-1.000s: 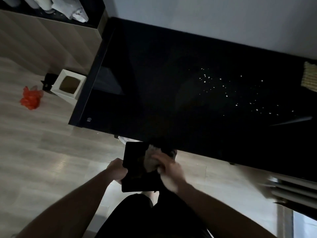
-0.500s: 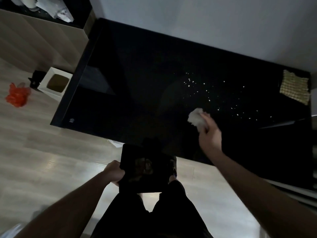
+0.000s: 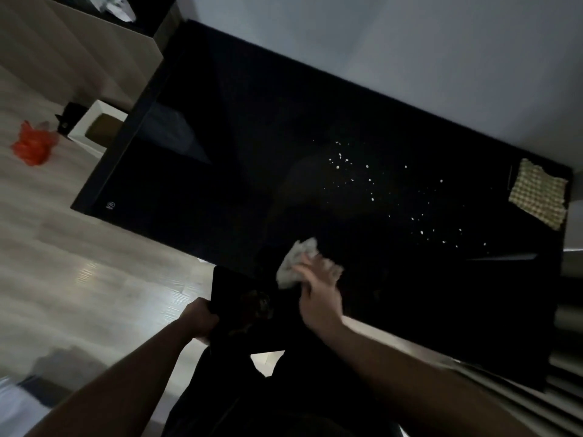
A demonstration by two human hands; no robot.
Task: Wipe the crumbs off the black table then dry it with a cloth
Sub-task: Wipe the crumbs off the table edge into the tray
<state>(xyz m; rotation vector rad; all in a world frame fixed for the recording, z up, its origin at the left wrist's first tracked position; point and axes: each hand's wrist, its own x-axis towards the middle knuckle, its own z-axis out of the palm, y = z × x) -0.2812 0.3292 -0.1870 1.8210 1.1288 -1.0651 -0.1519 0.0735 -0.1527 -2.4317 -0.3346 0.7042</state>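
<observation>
Pale crumbs lie scattered across the right half of the glossy black table. My right hand holds a crumpled white tissue on the table near its front edge, short of the crumbs. Below that edge my left hand grips the left side of a black tray with some dark crumbs on it. A yellow checked cloth lies flat at the table's far right end.
A white wall runs behind the table. On the wooden floor to the left stand a white square bin and a red plastic bag. A beige cabinet stands at the back left. Ribbed metal bars show at right.
My right hand carried the tissue from the tray out onto the table, then drew it back toward the front edge beside the tray. The left hand kept holding the tray.
</observation>
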